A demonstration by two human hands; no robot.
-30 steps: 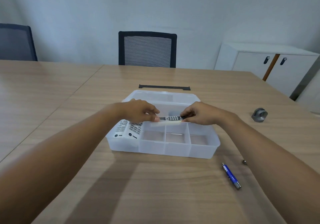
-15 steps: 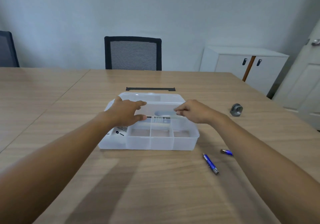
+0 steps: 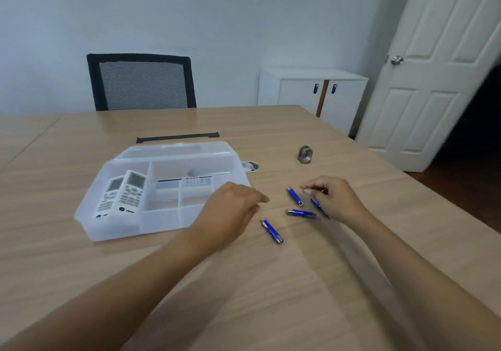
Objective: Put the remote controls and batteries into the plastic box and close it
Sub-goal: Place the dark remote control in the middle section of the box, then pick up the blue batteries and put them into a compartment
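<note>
Box (image 3: 116, 226): clear plastic, open, resting on the table (image 3: 244, 296) left of centre, its lid (image 3: 176, 150) folded back behind it. Two white remotes (image 3: 122, 193) lie side by side in the long left compartment; a slim dark remote (image 3: 184, 180) lies across the rear middle compartment. The small front compartments appear empty and suit the batteries.

Left hand (image 3: 230, 215): hovers just right of the box's front right corner, fingers loosely curled and narrow, holding nothing that can be seen.

Right hand (image 3: 333, 199): lies over the battery cluster, thumb and forefinger pinched close. One battery (image 3: 317, 205) shows partly under this hand; whether it is gripped cannot be told.

Batteries, blue, on the bare table to the right of the box: one (image 3: 295, 196) just left of the right fingertips, one (image 3: 301, 213) below it, one (image 3: 272, 231) nearest the left hand. All lie flat and apart from one another.

Step in hand, judged: gathering the batteries. They are round and likely to roll, so each is best pinched across its middle, not at an end. Each hand can take the ones nearest it. Lowering them into a small compartment, not dropping them, should stop them bouncing out. Nothing should cross the rim, or the lid may not shut.
</note>
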